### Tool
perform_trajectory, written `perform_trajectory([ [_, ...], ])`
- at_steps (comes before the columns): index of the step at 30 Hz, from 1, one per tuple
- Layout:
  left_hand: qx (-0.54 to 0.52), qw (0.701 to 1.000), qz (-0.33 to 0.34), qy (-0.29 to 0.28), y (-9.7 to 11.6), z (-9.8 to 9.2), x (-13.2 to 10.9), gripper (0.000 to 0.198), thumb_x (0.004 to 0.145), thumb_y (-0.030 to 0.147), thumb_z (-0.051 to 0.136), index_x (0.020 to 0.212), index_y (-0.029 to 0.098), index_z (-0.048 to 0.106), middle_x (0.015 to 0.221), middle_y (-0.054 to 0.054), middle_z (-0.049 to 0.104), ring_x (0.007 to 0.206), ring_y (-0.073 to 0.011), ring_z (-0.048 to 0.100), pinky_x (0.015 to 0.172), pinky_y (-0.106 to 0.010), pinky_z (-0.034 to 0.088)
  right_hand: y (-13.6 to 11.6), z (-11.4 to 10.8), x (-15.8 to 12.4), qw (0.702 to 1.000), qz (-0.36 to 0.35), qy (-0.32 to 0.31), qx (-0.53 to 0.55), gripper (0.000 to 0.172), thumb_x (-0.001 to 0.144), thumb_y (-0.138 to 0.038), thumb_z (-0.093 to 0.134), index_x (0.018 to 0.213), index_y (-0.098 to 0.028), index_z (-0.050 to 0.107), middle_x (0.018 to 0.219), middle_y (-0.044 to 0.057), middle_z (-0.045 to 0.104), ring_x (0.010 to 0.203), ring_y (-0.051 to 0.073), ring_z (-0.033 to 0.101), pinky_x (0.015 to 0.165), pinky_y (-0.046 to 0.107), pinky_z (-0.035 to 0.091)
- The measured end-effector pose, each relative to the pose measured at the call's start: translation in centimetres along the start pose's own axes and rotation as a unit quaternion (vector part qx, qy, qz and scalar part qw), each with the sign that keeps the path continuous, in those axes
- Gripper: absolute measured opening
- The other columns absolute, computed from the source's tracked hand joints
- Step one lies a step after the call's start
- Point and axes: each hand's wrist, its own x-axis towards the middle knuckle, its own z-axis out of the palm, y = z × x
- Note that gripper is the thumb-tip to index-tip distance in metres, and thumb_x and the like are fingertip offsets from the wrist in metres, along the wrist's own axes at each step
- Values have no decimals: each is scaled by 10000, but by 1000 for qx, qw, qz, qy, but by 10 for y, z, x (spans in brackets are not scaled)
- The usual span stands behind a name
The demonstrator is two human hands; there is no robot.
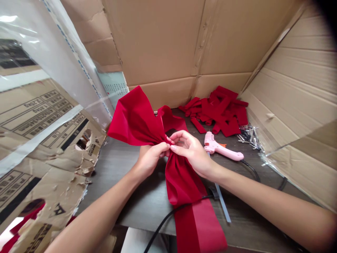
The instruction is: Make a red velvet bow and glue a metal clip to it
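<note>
A large red ribbon bow (137,119) is gathered into tight pleats at its middle, above the table. My left hand (155,154) is closed on the pinched centre, thumb on top. From the right, my right hand (188,151) pinches the same gathered spot with thumb and fingertips, and the two hands touch there. One loop spreads up to the left, while a second loop and the tails (200,225) hang down past the table's front edge. Just right of my right hand lies a pink glue gun (223,149) with a clear glue stick (223,203) below it.
Cut red ribbon strips (221,109) are heaped at the back right, beside a pile of metal clips or wires (250,137). A black cable (163,223) crosses the hanging ribbon. Cardboard walls (163,42) enclose the back and right; a torn printed carton (52,133) stands at left.
</note>
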Motion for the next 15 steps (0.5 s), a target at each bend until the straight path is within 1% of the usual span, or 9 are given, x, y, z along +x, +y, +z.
perform_trajectory([
  [2, 9, 1000, 18, -1, -1, 2, -1, 102, 599, 221, 627, 569, 139, 574, 553, 9, 483, 557, -93, 400, 532, -241, 305, 0, 0, -1, 1000, 1, 14, 4, 278, 706, -233, 757, 887, -218, 547, 859, -13, 571, 846, 156, 567, 809, 315, 472],
  [6, 19, 998, 56, -24, 0, 4, -1, 49, 649, 178, 616, 626, 137, 598, 550, 13, 503, 523, -82, 414, 503, -231, 290, 1, 0, -3, 999, 16, 31, 12, 317, 683, -226, 753, 855, -229, 487, 805, -34, 530, 792, 149, 541, 767, 307, 455],
  [9, 10, 998, 59, -31, 1, 4, -1, 40, 651, 161, 643, 659, 131, 620, 564, 6, 539, 510, -78, 437, 496, -222, 309, 3, 0, -4, 999, 28, 35, 16, 330, 673, -226, 752, 827, -229, 461, 792, -40, 521, 779, 145, 526, 762, 300, 440],
  [13, 0, 998, 60, -28, 2, 3, -1, 135, 636, 162, 670, 766, 129, 656, 632, -14, 613, 504, -90, 485, 493, -230, 332, 3, -1, -5, 999, 36, 34, 18, 318, 667, -208, 741, 807, -229, 456, 788, -43, 528, 778, 143, 522, 763, 294, 430],
  [15, 3, 998, 55, -30, 1, 1, 1, 126, 640, 167, 662, 760, 130, 651, 642, -13, 612, 509, -90, 484, 496, -233, 329, 2, -2, -4, 998, 45, 27, 22, 304, 661, -186, 728, 825, -230, 476, 798, -43, 540, 789, 145, 536, 778, 299, 433],
])
